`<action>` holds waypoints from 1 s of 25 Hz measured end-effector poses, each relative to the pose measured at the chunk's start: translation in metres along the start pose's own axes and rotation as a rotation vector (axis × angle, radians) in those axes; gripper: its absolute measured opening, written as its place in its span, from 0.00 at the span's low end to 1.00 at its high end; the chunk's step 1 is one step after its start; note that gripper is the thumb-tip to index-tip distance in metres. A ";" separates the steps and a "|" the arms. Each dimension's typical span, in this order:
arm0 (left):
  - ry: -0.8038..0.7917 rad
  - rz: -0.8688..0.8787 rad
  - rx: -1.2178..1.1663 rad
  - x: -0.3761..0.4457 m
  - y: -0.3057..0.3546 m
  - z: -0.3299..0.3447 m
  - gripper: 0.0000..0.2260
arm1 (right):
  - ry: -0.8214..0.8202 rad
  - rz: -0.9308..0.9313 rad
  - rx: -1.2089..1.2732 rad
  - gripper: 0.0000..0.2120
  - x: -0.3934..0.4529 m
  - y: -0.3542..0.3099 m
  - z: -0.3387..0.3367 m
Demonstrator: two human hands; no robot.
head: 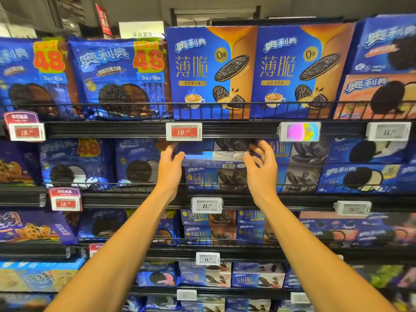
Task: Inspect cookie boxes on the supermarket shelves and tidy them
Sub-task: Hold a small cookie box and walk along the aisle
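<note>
Likely light, stiff, crushable: cookie box [212,159] between the hands. Left hand [170,168] gripping one end, right hand [261,168] loosely spread at the other.

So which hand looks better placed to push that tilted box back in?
Probably the left hand: its fingers already touch the end of the tilted cookie box, giving contact to guide it. The right hand is spread at the other end, and firm contact there is unclear.
</note>
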State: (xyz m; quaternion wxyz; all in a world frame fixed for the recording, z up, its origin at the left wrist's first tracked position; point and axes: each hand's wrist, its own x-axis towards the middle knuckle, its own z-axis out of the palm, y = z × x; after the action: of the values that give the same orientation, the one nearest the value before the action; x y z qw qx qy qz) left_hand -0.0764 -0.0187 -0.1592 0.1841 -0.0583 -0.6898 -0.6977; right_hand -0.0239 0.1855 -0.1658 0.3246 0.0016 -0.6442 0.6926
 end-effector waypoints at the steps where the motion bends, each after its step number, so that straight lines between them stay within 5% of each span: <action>1: 0.001 0.006 -0.026 -0.003 0.001 -0.001 0.17 | 0.012 -0.014 0.007 0.21 -0.004 -0.001 -0.001; 6: 0.024 -0.011 -0.207 -0.033 0.000 -0.011 0.18 | 0.085 -0.006 0.066 0.16 -0.021 0.002 -0.011; 14: -0.125 -0.079 -0.403 -0.104 -0.012 -0.024 0.26 | 0.029 0.317 0.138 0.16 -0.063 0.022 -0.046; 25: -0.232 0.148 -0.051 -0.170 -0.004 -0.012 0.31 | 0.019 0.261 0.174 0.16 -0.096 0.024 -0.091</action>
State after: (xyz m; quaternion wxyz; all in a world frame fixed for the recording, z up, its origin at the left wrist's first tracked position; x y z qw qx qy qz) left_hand 0.0822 -0.0003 -0.2205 0.1525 -0.1942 -0.6823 -0.6882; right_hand 0.0789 0.2254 -0.2428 0.2368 -0.0606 -0.5735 0.7819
